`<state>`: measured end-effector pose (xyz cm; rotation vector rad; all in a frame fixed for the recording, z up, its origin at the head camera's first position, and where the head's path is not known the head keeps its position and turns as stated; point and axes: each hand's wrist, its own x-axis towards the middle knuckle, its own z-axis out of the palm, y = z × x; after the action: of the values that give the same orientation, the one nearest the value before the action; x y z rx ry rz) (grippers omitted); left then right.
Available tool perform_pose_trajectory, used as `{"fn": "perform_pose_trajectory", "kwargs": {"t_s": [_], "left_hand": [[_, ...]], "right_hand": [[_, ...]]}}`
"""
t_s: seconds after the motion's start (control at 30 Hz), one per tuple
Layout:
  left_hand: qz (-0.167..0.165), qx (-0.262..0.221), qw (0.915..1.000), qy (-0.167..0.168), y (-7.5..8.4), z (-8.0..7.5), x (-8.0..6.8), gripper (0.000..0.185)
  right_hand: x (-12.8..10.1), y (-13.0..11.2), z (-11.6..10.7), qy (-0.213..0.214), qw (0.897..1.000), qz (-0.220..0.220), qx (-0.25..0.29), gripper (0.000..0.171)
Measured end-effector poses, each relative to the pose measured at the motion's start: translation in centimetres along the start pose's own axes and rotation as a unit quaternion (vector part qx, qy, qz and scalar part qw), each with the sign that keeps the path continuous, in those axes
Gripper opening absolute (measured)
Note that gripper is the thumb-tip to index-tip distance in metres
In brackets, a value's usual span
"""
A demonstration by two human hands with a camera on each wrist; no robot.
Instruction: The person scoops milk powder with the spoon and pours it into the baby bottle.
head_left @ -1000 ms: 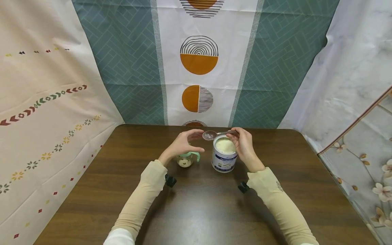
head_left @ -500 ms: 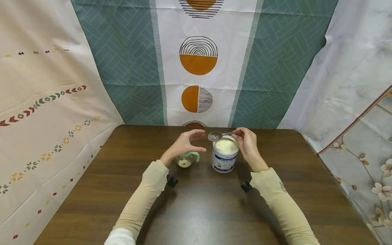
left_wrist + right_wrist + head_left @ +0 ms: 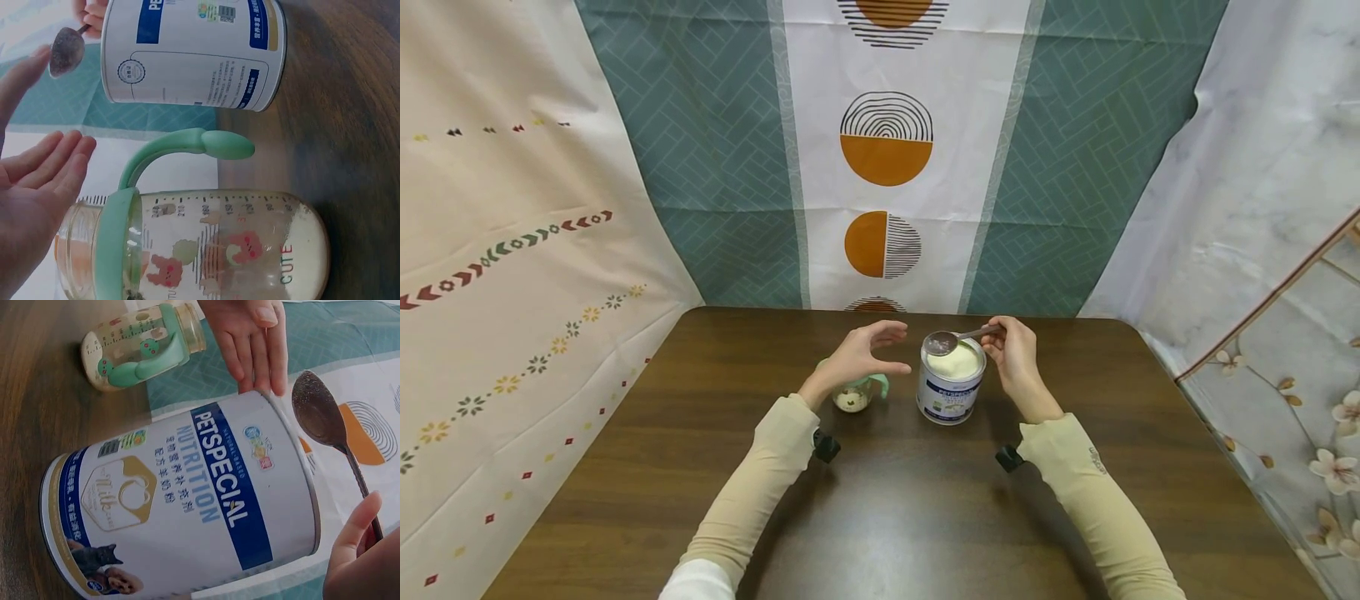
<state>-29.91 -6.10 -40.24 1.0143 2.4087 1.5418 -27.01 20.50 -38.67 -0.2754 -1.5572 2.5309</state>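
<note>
My right hand (image 3: 1017, 357) pinches the handle of a dark spoon (image 3: 940, 342), its bowl over the mouth of a milk powder can (image 3: 949, 398). A light film of powder coats the bowl in the right wrist view. Pale powder (image 3: 958, 363) fills the can near its rim. My left hand (image 3: 863, 353) is left of the can, thumb and fingers spread apart with nothing between them. Below it stands a clear baby bottle (image 3: 231, 244) with green handles, lidless, some pale powder at its bottom. In the head view that hand partly hides the bottle.
The brown wooden table (image 3: 880, 517) has its back edge just behind the can. A patterned cloth (image 3: 887, 167) hangs behind it, with more cloths at left and right.
The spoon and my right hand have moved right, from beside the can to over its mouth, and the bowl has lowered. My left hand has shifted slightly right.
</note>
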Motion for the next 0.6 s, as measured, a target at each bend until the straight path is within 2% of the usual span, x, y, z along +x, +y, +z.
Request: {"fn": "perform_pose_trajectory", "kwargs": {"t_s": [0.2,0.37,0.5,0.6], "left_hand": [[-0.02,0.027,0.9994,0.005,-0.1,0.5,0.4,0.064],[-0.025,0.037,0.999,0.007,0.0,0.9,0.5,0.063],[-0.019,0.042,0.9989,0.01,0.3,1.2,0.7,0.062],[-0.017,0.046,0.9988,0.008,0.3,1.5,0.8,0.063]], "right_hand": [[0.0,-0.1,-0.3,0.017,0.999,-0.015,-0.03,0.026],[0.2,0.2,-0.5,0.038,0.994,-0.067,-0.076,0.025],[0.2,0.3,-0.6,0.043,0.981,-0.139,-0.128,0.027],[-0.1,0.1,-0.6,0.037,0.964,-0.193,-0.181,0.029]]}}
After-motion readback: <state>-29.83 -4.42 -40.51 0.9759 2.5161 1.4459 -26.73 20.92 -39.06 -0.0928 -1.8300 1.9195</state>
